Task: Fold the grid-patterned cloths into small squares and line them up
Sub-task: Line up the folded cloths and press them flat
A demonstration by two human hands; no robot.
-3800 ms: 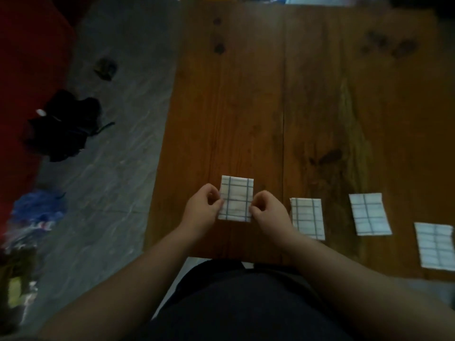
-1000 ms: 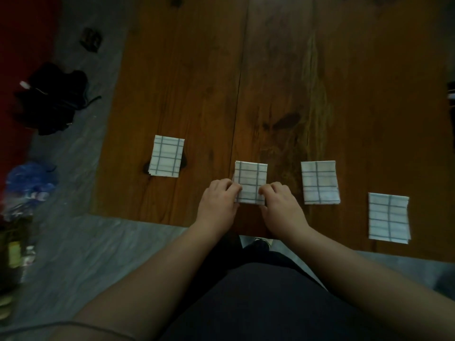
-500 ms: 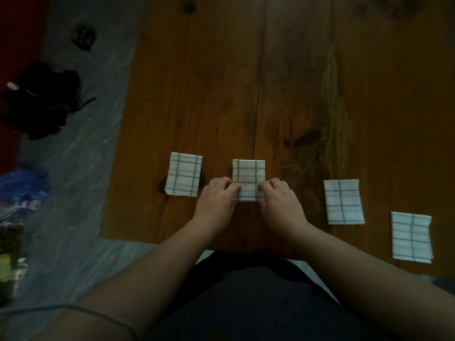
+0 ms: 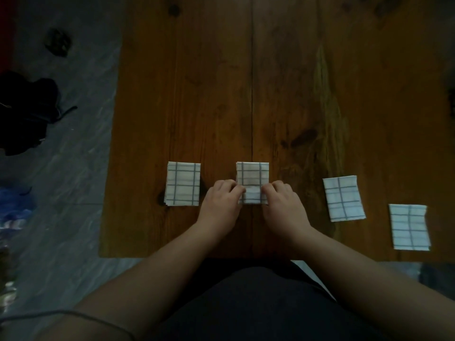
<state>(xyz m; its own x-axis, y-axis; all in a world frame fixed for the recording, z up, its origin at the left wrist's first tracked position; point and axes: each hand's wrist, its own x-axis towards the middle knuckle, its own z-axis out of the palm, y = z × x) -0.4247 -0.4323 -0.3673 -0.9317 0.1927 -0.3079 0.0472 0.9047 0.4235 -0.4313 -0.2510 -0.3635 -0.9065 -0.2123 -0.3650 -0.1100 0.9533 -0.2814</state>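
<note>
Four folded grid cloths lie along the near part of the wooden bench (image 4: 270,82). Counting from the left, the first cloth (image 4: 183,184) lies flat over a dark knot in the wood, apart from both hands. The second cloth (image 4: 252,174) sits just to its right, on the seam between two boards and level with the first.

The left hand (image 4: 220,205) has its fingers curled and pinches the lower left edge of the second cloth. The right hand (image 4: 283,207), curled the same way, pinches the lower right edge. Both hands rest low on the bench, and the cloth's far half shows bare between them.

The third cloth (image 4: 343,199) lies well to the right, slightly tilted and a little nearer the person. The fourth cloth (image 4: 409,227) lies further right and nearer still, close to the bench's front edge, so the row slants toward the person on that side.

On the grey floor (image 4: 73,193) to the left are a black bundle (image 4: 24,112), a small dark object (image 4: 57,44) and something blue (image 4: 12,207), too blurred to tell.
</note>
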